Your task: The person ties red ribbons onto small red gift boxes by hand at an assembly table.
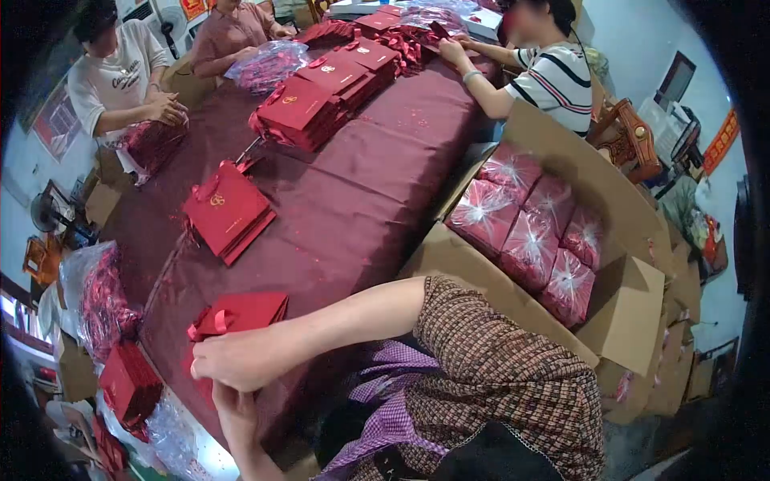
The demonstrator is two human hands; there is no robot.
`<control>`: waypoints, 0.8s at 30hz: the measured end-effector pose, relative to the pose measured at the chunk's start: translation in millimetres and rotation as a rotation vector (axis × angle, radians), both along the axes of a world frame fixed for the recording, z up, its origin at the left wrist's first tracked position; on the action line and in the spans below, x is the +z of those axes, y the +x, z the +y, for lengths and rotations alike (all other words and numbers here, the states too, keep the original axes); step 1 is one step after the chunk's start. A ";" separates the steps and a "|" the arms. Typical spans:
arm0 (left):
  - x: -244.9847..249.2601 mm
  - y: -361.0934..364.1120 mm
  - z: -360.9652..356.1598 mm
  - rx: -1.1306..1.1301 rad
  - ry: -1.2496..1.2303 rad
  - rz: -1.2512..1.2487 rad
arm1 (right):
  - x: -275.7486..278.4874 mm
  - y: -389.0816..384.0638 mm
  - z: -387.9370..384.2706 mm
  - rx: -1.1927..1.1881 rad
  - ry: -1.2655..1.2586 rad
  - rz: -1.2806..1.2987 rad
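Note:
A red gift bag (255,308) with a pink-red ribbon (218,321) lies at the near edge of the cloth-covered table. Over its near side, my right hand (233,357) is closed with curled fingertips, beside the ribbon. What those fingers pinch is too small to make out. Just below, my left hand (234,403) comes up from the bottom and meets the right one. Its fingers are mostly hidden behind the right hand. Farther up the table sits a small stack of red bags (230,210) with gold print and a ribbon bow.
Rows of red bags (317,92) stand along the maroon tablecloth (361,200). At right, an open carton (473,276) holds several plastic-wrapped red bundles (525,228). More red bags (130,385) and a plastic sack (100,297) are at left. Three co-workers handle items around the far end.

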State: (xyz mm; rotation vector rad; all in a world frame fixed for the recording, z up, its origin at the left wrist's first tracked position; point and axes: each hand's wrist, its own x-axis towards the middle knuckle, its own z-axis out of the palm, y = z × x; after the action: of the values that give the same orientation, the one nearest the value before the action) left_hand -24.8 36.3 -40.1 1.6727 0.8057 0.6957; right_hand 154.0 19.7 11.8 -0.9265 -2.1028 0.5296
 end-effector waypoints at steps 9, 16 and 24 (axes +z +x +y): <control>18.3 22.7 14.4 0.119 -0.266 -0.249 | 9.3 84.1 -1.1 -0.166 0.357 0.399; 13.9 23.8 26.5 0.183 -0.268 -0.335 | -42.4 365.0 16.1 -1.078 0.042 0.454; 13.5 10.5 59.8 0.159 -0.160 0.005 | -59.5 617.6 -55.3 -1.597 0.027 0.699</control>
State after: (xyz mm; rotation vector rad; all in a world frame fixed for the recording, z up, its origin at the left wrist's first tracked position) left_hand -14.3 96.1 -26.6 1.4779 0.9801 0.7171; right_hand 771.5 -35.6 -47.6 -1.6900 -0.3659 -0.0737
